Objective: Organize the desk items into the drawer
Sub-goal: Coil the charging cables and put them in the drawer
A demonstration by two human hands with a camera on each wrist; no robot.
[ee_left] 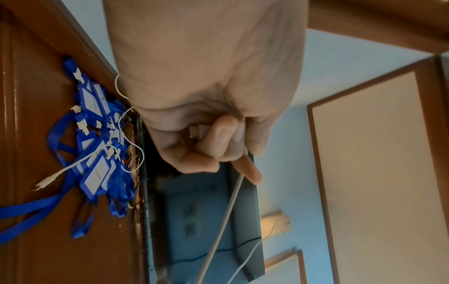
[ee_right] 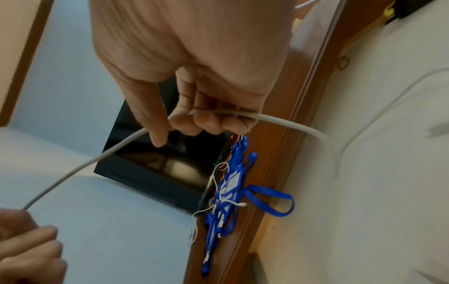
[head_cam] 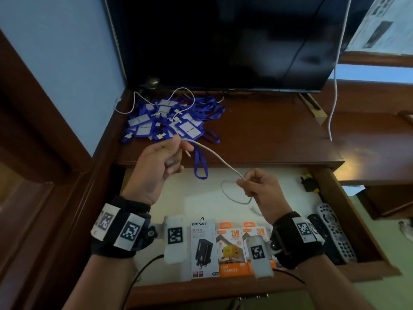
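Note:
A white charging cable (head_cam: pixel 214 155) is stretched between my two hands above the open drawer (head_cam: pixel 345 206). My left hand (head_cam: pixel 176 148) grips one end over the desk's front edge, and the plug sits in its curled fingers (ee_left: pixel 218 142). My right hand (head_cam: pixel 242 182) pinches the cable lower down, and the cable runs across its fingertips (ee_right: pixel 194 119). From there the rest hangs in a loop (head_cam: pixel 237 195) onto the drawer's white lining. A pile of blue lanyards with badge holders (head_cam: pixel 169 121) lies on the desk, with a second thin white cable (head_cam: pixel 183 95) on top.
Boxed chargers (head_cam: pixel 204 249) stand along the drawer's front. Two remotes (head_cam: pixel 337 233) lie at its right side and a black and yellow plug (head_cam: pixel 309 183) at its back right. A dark screen (head_cam: pixel 223 41) stands at the back of the desk.

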